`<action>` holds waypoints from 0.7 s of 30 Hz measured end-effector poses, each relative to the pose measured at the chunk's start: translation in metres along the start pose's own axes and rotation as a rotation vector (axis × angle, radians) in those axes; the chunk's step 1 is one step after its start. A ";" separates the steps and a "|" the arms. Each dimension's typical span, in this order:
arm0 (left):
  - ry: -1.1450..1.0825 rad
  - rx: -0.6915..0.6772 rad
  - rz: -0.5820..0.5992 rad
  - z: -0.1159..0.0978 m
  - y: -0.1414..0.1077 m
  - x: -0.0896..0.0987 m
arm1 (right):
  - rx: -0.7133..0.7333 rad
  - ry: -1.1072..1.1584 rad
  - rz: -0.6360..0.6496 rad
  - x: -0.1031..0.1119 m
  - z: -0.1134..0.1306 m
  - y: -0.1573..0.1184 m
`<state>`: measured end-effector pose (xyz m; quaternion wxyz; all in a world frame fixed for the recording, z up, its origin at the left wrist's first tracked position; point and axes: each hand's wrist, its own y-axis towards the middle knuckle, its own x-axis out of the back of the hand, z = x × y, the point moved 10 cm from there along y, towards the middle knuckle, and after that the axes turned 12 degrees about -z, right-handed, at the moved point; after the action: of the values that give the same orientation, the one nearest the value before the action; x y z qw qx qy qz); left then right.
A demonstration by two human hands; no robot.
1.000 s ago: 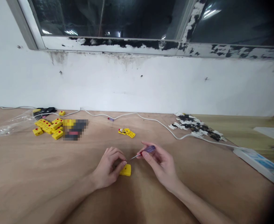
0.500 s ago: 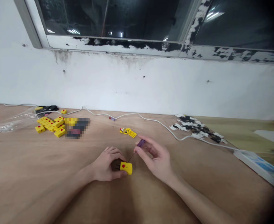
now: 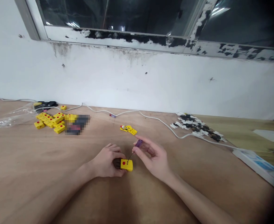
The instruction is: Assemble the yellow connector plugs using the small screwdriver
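Note:
My left hand [image 3: 109, 160] grips a small yellow box-shaped casing [image 3: 129, 165] with a red round spot and dark prongs on its left end. Thumb and fingers close on the casing's two sides, low over the table. In my right hand [image 3: 153, 158] is a screwdriver [image 3: 139, 143] with a purple handle, pinched between thumb and fingers. Its thin shaft slants down to the left, and the tip meets the casing's top face, just right of the red spot. Farther back lie opened yellow casing parts [image 3: 131, 130], one with small parts inside.
Several yellow casings [image 3: 49, 121] are piled at left beside a clear plastic bag [image 3: 13, 116] and a blurred-out patch. A white cable [image 3: 160, 119] runs along the wall to a power strip [image 3: 256, 165]. Black and white pieces [image 3: 197, 126] lie at right; a second small screwdriver [image 3: 112, 115] rests by the cable.
The screwdriver tip has moved from the casing's far edge onto its top face. My right hand has shifted slightly left, and the whole view has tilted a little.

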<state>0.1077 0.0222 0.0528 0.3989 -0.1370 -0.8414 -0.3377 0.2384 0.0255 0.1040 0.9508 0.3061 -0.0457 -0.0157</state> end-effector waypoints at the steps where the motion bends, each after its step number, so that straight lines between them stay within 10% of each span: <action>1: 0.005 0.003 0.003 0.000 0.000 0.000 | 0.003 0.000 0.001 0.000 0.000 0.000; 21: -0.139 0.059 -0.012 0.003 -0.002 0.005 | 0.020 0.018 -0.016 0.003 0.004 0.009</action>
<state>0.1018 0.0221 0.0545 0.3416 -0.1433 -0.8774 -0.3048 0.2413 0.0307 0.1129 0.9479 0.3160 -0.0345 -0.0202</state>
